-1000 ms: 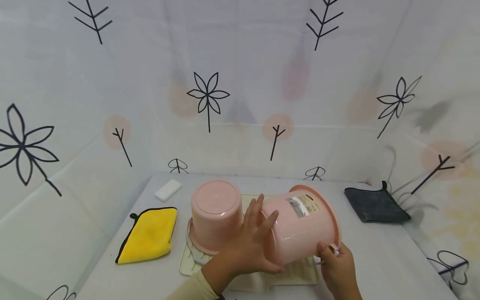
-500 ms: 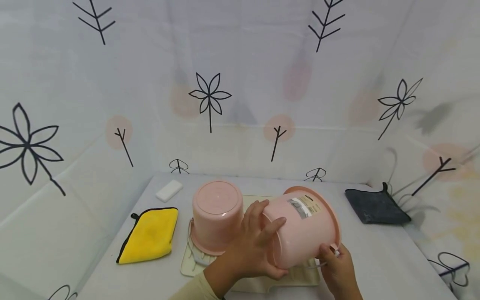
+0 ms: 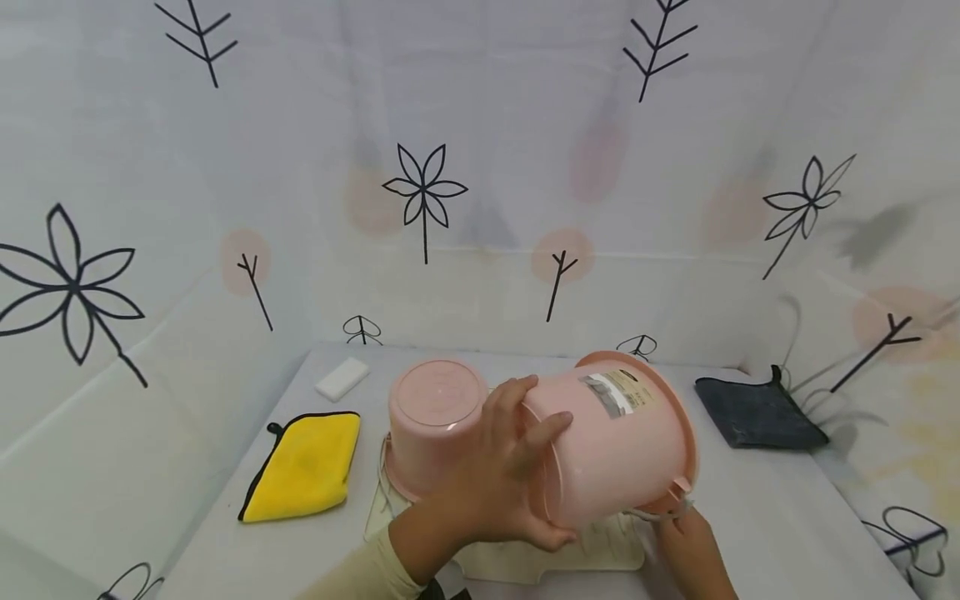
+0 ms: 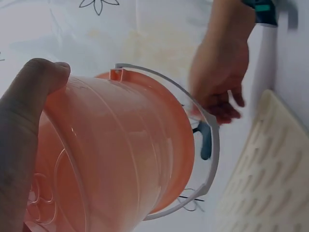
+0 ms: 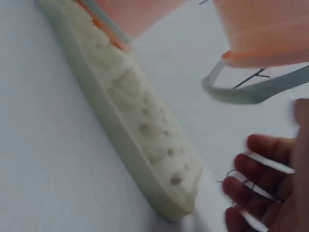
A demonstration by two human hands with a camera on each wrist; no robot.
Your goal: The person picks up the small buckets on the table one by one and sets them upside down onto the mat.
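A pink plastic bucket [image 3: 622, 458] with a paper label is tipped on its side above the table, its mouth turned right. My left hand [image 3: 495, 475] grips it at the base, thumb and fingers spread around the bottom edge. The grey handle [image 4: 212, 145] hangs loose across the mouth in the left wrist view. Close beside that handle, my right hand [image 5: 268, 183] has loosely bent fingers and touches nothing in the right wrist view. A second pink bucket [image 3: 435, 408] stands upside down at left on a cream draining board [image 3: 517, 562].
A folded yellow cloth [image 3: 303, 467] lies on the left of the white table, with a white block [image 3: 342, 379] behind it. On the far right rests a dark grey cloth [image 3: 761, 412]. Patterned white curtains surround the table at the back and sides.
My right hand has let go of the bucket's rim and handle and dropped slightly below it. The bucket has shifted a little to the right and up, still in my left hand.
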